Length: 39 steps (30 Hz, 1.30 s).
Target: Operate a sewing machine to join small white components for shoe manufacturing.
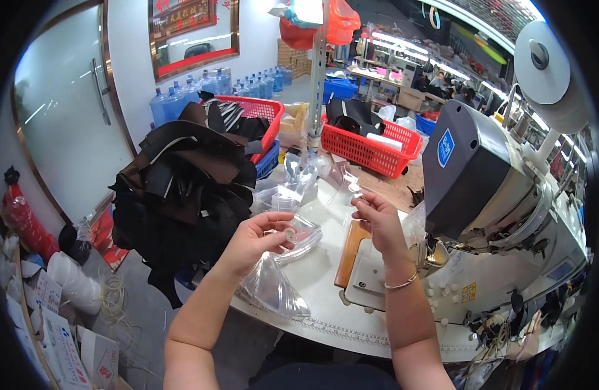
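Note:
My left hand [253,240] is closed in a pinch, with a small whitish round piece [290,233] at its fingertips. Below that hand, a clear plastic sheet [277,292] spreads over the table's front edge; whether the hand touches it I cannot tell. A stack of folded clear plastic [304,242] lies just beyond. To the right, my right hand [379,220] is raised, thumb and fingers pinching a small white round piece [355,188]. Under my right wrist, a brown wooden-looking strip [351,257] borders the sewing machine's light plate [369,276].
A large sewing machine [468,169] with a white thread cone [549,71] stands at right. Several small white discs [442,296] lie near its base. Dark fabric pieces [182,188] heap up at left. Red baskets [371,151] stand behind the white table [325,305].

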Motion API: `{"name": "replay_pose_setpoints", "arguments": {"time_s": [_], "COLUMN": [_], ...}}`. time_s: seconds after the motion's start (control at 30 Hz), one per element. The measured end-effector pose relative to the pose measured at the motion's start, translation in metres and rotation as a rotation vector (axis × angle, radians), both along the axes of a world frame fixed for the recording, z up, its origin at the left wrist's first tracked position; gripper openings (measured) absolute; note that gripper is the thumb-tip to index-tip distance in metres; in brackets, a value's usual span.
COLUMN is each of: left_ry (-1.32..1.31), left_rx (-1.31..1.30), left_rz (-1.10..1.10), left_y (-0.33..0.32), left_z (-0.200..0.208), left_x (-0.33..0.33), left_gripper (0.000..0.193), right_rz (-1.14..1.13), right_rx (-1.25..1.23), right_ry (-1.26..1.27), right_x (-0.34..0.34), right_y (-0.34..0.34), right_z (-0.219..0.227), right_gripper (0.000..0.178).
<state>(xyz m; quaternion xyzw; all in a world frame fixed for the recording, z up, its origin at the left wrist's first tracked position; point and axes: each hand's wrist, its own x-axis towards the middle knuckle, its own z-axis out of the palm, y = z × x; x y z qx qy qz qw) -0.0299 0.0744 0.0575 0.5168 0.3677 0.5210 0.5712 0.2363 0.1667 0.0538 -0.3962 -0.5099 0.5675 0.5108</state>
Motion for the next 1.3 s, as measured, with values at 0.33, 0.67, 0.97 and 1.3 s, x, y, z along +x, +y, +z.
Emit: {"name": "replay_pose_setpoints", "arguments": {"time_s": [0.33,0.67,0.97,1.3], "left_ry": [0.874,0.797,0.569,0.950], "left_rx": [1.289,1.380,1.309,1.412], "left_rz": [0.314,0.409,0.512,0.397], "left_y": [-0.009,-0.002,0.001,0.005], "left_z": [0.015,-0.001,-0.020,0.001], "left_x": [0.004,0.030,0.044,0.054], "left_gripper": [0.020,0.019,0.024,0.023], "right_rz": [0.221,0.336,0.414,0.485], "right_rx": [-0.092,-0.189,-0.148,-0.280], "right_ry": [0.308,0.223,0.241,0.197], "right_x": [0.005,-0.023,-0.019,-0.001], "right_y": [-0.019,-0.083,-0.095,-0.086], "right_z": [0.030,0.010,-0.007,-0.021], "right_gripper": [0.025,0.025,0.032,0.027]}}
